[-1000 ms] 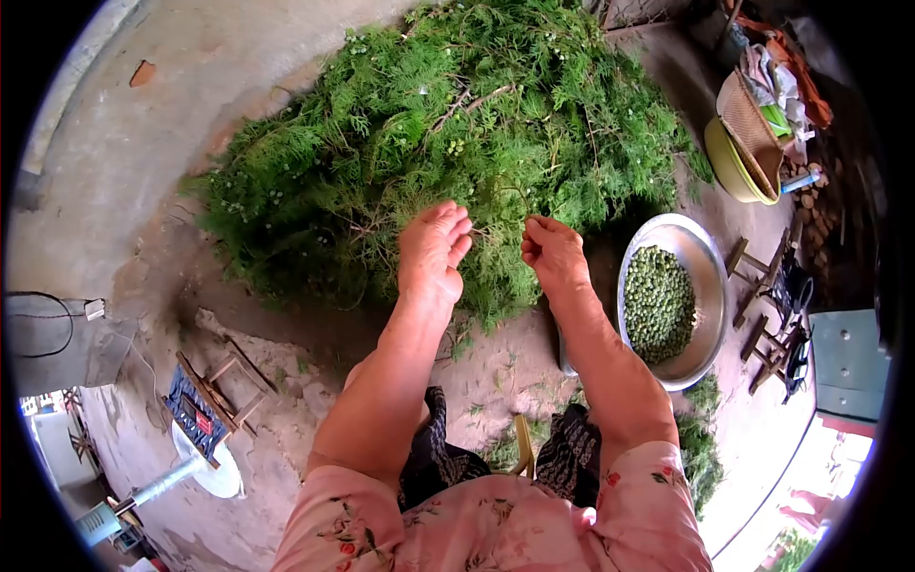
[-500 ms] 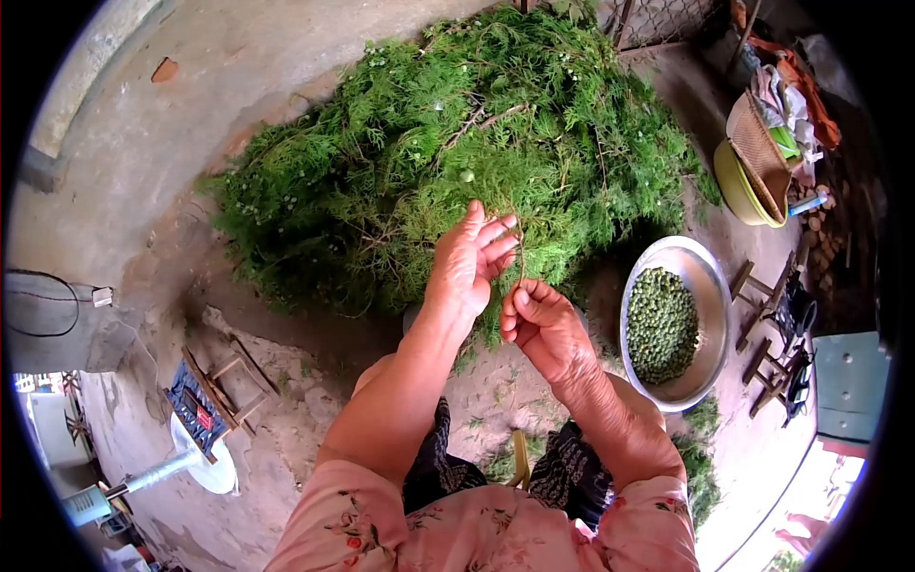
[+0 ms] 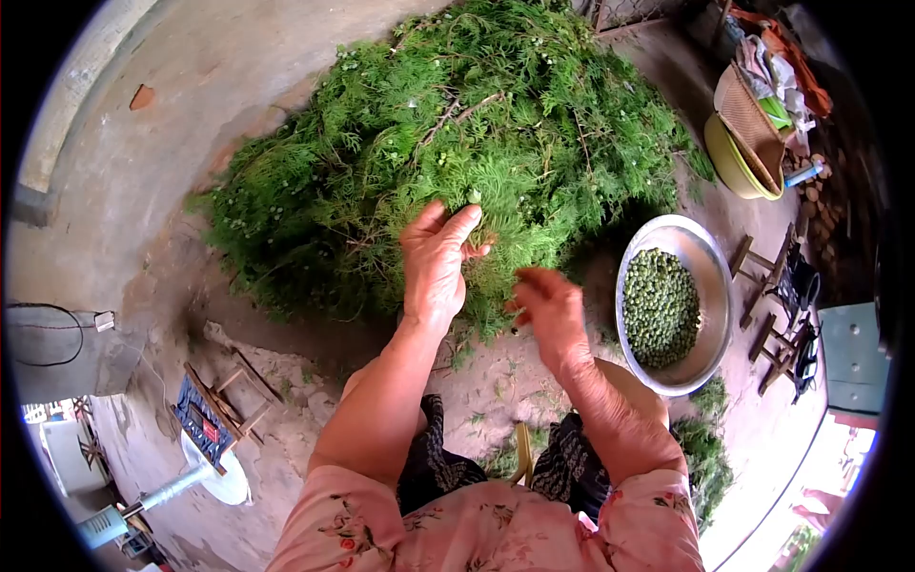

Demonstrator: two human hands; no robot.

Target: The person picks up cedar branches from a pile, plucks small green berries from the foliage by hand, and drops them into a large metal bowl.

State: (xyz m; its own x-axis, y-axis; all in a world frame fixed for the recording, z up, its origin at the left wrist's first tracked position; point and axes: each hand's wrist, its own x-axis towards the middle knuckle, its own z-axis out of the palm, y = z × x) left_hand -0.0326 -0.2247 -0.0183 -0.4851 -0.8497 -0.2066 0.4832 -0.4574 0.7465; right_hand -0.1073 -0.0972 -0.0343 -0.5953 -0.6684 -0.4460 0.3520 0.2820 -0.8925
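My left hand (image 3: 436, 272) is closed on a feathery evergreen sprig (image 3: 512, 205) in front of the branch pile. A pale green round cone (image 3: 474, 196) shows at its thumb tip. Just to the right, my right hand (image 3: 555, 319) is apart from the left, its fingers curled and smeared by motion, so whether they hold anything cannot be made out. Behind both hands spreads a large heap of green conifer branches (image 3: 381, 153). On the right stands a wide metal basin (image 3: 707, 357) holding many small green cones (image 3: 660, 310).
A yellow tub (image 3: 729, 167) with a woven basket (image 3: 753, 119) stands at the upper right. Small wooden stools (image 3: 777, 343) lie right of the basin. Another low stool (image 3: 238, 400) and a pale blue stand fan (image 3: 176, 486) are at the left.
My right hand has come away from the twig beside the left hand and moved slightly right. My left hand has turned, with its thumb now by the cone. The view has shifted a little.
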